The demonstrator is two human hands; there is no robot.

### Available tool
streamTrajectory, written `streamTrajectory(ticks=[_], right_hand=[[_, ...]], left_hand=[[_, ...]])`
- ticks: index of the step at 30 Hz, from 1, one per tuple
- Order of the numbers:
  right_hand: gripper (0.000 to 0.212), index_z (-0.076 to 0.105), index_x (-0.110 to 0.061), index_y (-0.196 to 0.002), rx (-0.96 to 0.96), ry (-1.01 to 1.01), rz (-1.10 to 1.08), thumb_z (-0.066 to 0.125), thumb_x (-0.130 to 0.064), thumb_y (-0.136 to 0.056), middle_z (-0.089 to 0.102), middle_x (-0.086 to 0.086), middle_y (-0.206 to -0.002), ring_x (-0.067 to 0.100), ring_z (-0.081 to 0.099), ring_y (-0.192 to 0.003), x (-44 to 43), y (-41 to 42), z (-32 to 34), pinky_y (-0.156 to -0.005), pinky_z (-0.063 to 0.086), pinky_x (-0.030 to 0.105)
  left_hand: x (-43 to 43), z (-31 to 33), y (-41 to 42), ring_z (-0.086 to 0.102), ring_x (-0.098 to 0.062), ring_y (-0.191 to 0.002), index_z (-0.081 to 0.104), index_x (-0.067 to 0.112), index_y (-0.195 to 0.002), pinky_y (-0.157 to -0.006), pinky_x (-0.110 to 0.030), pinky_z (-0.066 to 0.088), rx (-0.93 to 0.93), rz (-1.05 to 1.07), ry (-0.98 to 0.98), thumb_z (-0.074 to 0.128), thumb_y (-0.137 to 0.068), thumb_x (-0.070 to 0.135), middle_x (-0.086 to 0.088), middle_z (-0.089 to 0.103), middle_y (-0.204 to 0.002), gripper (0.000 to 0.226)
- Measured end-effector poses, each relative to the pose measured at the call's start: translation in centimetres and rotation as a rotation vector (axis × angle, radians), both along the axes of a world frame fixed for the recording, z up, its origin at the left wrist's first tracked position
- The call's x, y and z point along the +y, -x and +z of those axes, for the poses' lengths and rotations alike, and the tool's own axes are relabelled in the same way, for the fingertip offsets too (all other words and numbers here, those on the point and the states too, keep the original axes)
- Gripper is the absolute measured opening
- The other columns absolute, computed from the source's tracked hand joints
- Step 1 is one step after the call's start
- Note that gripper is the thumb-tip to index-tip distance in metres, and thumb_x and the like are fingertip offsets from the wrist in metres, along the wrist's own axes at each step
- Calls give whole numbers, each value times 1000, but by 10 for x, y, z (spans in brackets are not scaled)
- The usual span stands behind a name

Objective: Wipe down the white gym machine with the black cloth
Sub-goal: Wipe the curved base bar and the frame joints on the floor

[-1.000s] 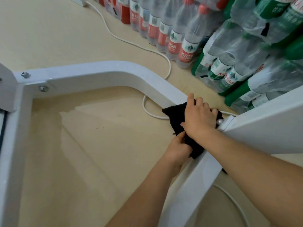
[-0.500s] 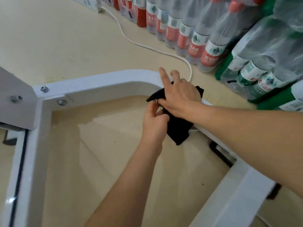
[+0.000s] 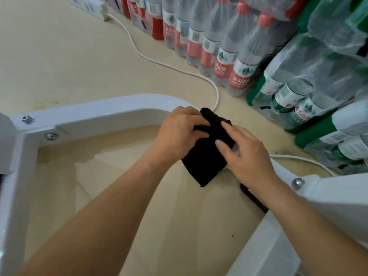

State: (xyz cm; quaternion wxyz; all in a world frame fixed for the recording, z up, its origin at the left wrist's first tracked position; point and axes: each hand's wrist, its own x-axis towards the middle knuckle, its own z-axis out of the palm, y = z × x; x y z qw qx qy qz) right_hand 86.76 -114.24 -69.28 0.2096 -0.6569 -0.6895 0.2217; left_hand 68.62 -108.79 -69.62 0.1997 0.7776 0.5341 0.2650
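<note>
The white gym machine's base frame (image 3: pixel 99 114) lies on the floor and bends round a corner at the centre. A black cloth (image 3: pixel 207 156) is draped over the frame at that bend, its lower edge hanging down inside. My left hand (image 3: pixel 179 134) grips the cloth's upper left part, fingers curled over the rail. My right hand (image 3: pixel 245 154) holds the cloth's right side, thumb on top of the fabric. The rail under both hands is hidden.
Shrink-wrapped packs of water bottles (image 3: pixel 229 56) line the floor at the back and right. A white cable (image 3: pixel 159 60) runs from a power strip (image 3: pixel 89 6) past the frame. Bolts (image 3: pixel 297 183) stick up from the frame joints. Beige floor (image 3: pixel 49 56) surrounds the machine.
The cloth and both hands have travelled along the rail from the right joint to the curved corner. My left hand came up onto the rail and cloth; my right hand shifted to the cloth's right side.
</note>
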Motion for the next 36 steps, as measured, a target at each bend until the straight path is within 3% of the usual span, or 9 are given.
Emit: streamTrajectory(ticks=[3,6,10,12,19,25,28,32,36], right_hand=[[23,74,-11,-110,219,-113,-98,59,-5,-94,66,2,-126,8,58,-117,1,-2,1,-103,44,22],[23,64,-13,-116,66,-19,-105,56,-18,-94,61,2,-124,22,59,-113,18,15,6,-94,47,37],[45,52,-11,-121,-356,142,-95,34,-47,-101,62,12,-118,34,58,-105,48,51,1,-79,41,40],[44,54,-10,-111,-448,31,-121,30,-46,-102,64,12,-107,34,60,-97,49,57,-6,-76,41,41],[43,52,-8,-105,-493,-37,-126,27,-43,-101,63,15,-100,37,60,-90,49,55,-13,-76,46,45],[44,52,-2,-103,-479,-42,-124,29,-40,-102,62,22,-100,41,58,-91,46,58,-11,-77,43,47],[47,52,0,-105,-452,-41,-124,29,-40,-101,60,26,-104,43,57,-95,43,60,-4,-80,42,48],[54,52,5,-102,-380,-82,-160,27,-42,-99,58,34,-103,49,57,-93,37,65,1,-81,43,52],[58,50,-2,-107,-401,-206,-140,22,-51,-94,51,35,-104,51,53,-91,41,55,-23,-82,46,61]], left_hand=[[21,11,22,62,-24,-96,77,19,-101,-87,-27,44,-72,201,38,73,-80,16,-5,68,-100,21],[38,12,45,52,-30,-109,70,21,-115,-89,-31,38,107,502,0,63,-86,19,-9,59,-113,29],[31,-4,20,54,-29,-120,68,21,-118,-102,-45,36,394,61,-363,49,-93,32,-7,60,-127,33],[28,-18,23,47,-22,-132,57,25,-134,-111,-47,29,484,-41,-239,33,-100,43,-2,55,-138,45],[10,-18,179,43,-28,-133,40,19,-147,-111,-47,31,585,421,-37,24,-102,42,-7,52,-140,53],[-49,-9,233,8,-23,-151,5,8,-156,-118,-40,26,729,553,196,31,-100,7,-10,7,-164,62],[-77,-2,224,39,-28,-140,28,2,-151,-99,-40,47,739,628,130,48,-90,-7,-17,36,-154,64],[-128,-5,220,67,-31,-84,65,-1,-108,-63,-37,53,752,616,40,72,-68,-9,-14,68,-95,42],[-170,-9,200,56,-34,-120,58,0,-127,-98,-43,46,573,856,123,73,-79,16,-18,59,-131,53]])
